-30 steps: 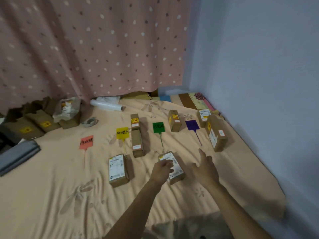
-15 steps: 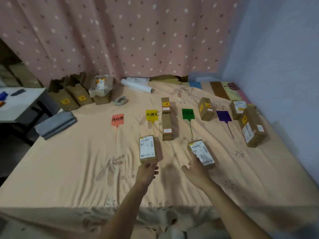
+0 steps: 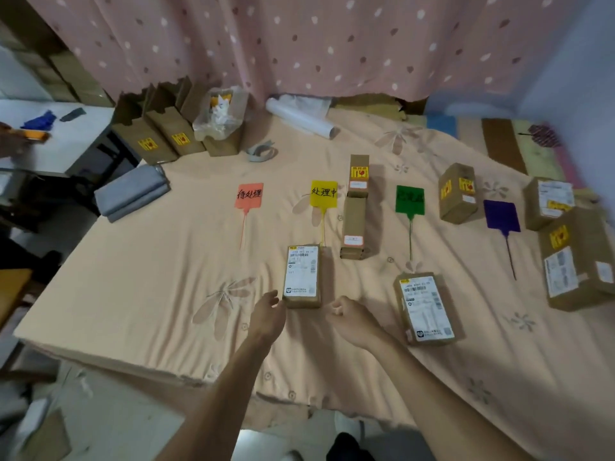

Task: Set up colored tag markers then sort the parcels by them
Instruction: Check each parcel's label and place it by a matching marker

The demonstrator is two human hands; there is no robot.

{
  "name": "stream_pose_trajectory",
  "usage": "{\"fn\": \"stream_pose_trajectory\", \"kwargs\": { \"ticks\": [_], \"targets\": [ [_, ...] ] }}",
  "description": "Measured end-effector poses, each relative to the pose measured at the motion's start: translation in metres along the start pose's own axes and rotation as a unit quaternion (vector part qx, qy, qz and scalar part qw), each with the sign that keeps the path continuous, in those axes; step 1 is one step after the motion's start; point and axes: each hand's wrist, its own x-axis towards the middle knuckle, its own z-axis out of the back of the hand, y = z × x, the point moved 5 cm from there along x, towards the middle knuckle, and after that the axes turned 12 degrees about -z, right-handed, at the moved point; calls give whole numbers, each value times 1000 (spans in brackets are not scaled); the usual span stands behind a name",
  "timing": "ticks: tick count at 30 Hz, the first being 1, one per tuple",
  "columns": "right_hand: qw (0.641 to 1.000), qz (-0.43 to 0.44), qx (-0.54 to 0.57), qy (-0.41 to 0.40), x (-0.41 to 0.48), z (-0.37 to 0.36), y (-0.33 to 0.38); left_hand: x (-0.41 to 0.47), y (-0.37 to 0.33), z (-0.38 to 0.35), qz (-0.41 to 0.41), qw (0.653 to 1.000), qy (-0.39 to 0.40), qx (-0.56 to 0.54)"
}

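Observation:
Four tag markers lie in a row on the peach bedsheet (image 3: 166,294): a red tag (image 3: 249,196), a yellow tag (image 3: 323,193), a green tag (image 3: 410,199) and a purple tag (image 3: 501,215). A labelled parcel (image 3: 302,276) lies below the yellow tag. Another labelled parcel (image 3: 426,308) lies below the green tag. My left hand (image 3: 268,316) is open, its fingertips at the near left corner of the first parcel. My right hand (image 3: 352,319) is loosely curled between the two parcels and holds nothing.
Two long boxes (image 3: 355,207) lie end to end right of the yellow tag. One box (image 3: 457,193) sits between green and purple; bigger boxes (image 3: 577,257) lie far right. Open cartons (image 3: 159,131), a plastic roll (image 3: 301,118) and grey folded cloth (image 3: 133,191) are at the back left.
My right hand has let go of the parcel under the green tag and drawn back left. My left hand has moved to the parcel under the yellow tag. The view has swung left.

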Motion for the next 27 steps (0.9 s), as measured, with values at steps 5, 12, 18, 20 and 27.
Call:
{"fn": "stream_pose_trajectory", "kwargs": {
  "ticks": [5,12,18,20,27],
  "targets": [
    [998,6,61,27,24,-13,14,9,-5,-11,7,999,25,-25],
    [986,-9,164,-1,42,-26,0,-2,-2,-18,3,998,17,-65],
    [966,-9,235,-105,12,-34,-3,-37,-7,-13,-54,996,-5,-78],
    [955,0,263,-139,-9,-33,-2,-53,-16,-7,-86,992,-6,-93],
    [900,81,379,-198,-108,-23,7,-116,-45,38,-152,970,-10,-189]
  ]
}}
